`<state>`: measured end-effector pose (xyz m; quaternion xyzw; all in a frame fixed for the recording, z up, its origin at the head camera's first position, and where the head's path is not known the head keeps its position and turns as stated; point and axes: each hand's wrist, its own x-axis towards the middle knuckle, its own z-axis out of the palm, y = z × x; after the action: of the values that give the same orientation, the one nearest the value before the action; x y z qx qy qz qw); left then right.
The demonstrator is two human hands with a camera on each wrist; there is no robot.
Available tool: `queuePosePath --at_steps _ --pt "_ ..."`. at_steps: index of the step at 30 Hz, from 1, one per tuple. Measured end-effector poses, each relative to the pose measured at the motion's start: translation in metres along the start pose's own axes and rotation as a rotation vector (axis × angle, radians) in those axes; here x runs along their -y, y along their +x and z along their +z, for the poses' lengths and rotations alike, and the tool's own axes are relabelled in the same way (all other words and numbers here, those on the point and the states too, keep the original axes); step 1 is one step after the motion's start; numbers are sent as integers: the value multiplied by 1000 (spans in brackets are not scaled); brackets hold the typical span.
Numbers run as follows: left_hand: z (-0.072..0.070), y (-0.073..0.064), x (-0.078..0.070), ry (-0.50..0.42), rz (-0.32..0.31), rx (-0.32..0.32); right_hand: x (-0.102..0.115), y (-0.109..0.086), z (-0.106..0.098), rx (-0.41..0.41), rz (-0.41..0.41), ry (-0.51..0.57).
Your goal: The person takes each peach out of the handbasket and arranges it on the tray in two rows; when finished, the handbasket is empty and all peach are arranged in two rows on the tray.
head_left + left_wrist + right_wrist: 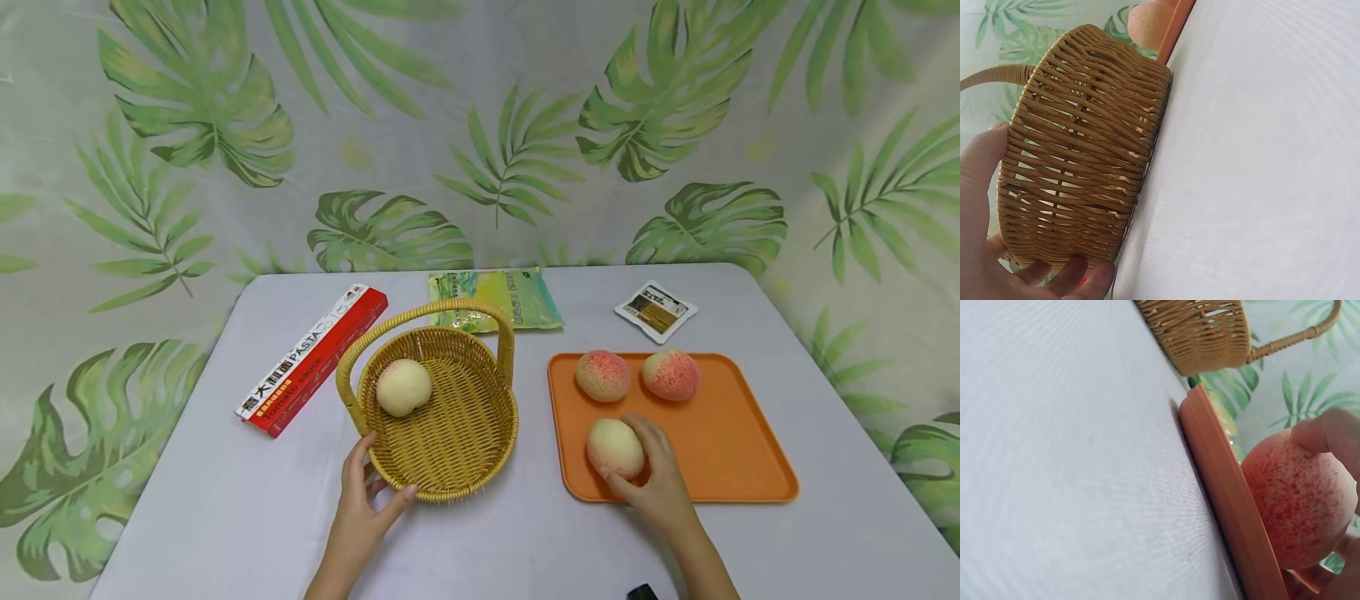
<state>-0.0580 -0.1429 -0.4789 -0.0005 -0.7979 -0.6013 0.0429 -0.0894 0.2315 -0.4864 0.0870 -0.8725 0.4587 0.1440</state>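
Note:
A round wicker basket point(450, 433) with an arched handle stands left of the middle of the table, one pale peach point(403, 387) inside it. My left hand point(367, 508) holds the basket's near left rim, thumb and fingers spread around its woven side point(1079, 150). Over on the orange tray point(735, 450), my right hand point(660, 483) grips a pale peach point(615, 448) between thumb and fingers. In the right wrist view this peach point(1297, 500) shows a red speckled side just above the tray's rim. Two redder peaches point(603, 376) point(671, 375) lie at the tray's back left.
A red pasta box point(311, 360) lies slanted left of the basket. Behind the basket is a green and yellow packet point(517, 300), and a small white and brown sachet point(656, 311) lies behind the tray. A small black object point(642, 592) shows at the front edge.

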Motion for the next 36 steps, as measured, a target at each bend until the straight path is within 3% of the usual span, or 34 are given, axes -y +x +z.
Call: queuePosePath --at_steps 6,14,18,26,31,36 --pt "-1 0 0 3 8 4 3 1 -1 30 51 12" --pt "-1 0 0 -4 -12 4 33 3 -4 57 60 79" --pt "-1 0 0 -10 -8 4 38 3 -5 72 70 74" --pt "-1 0 -4 -39 1 21 18 2 -1 107 60 89" --pt "-3 -2 -22 -40 -21 27 1 0 2 123 54 89" --pt "-3 -5 -37 -45 -17 27 0 -1 -1 120 52 92"
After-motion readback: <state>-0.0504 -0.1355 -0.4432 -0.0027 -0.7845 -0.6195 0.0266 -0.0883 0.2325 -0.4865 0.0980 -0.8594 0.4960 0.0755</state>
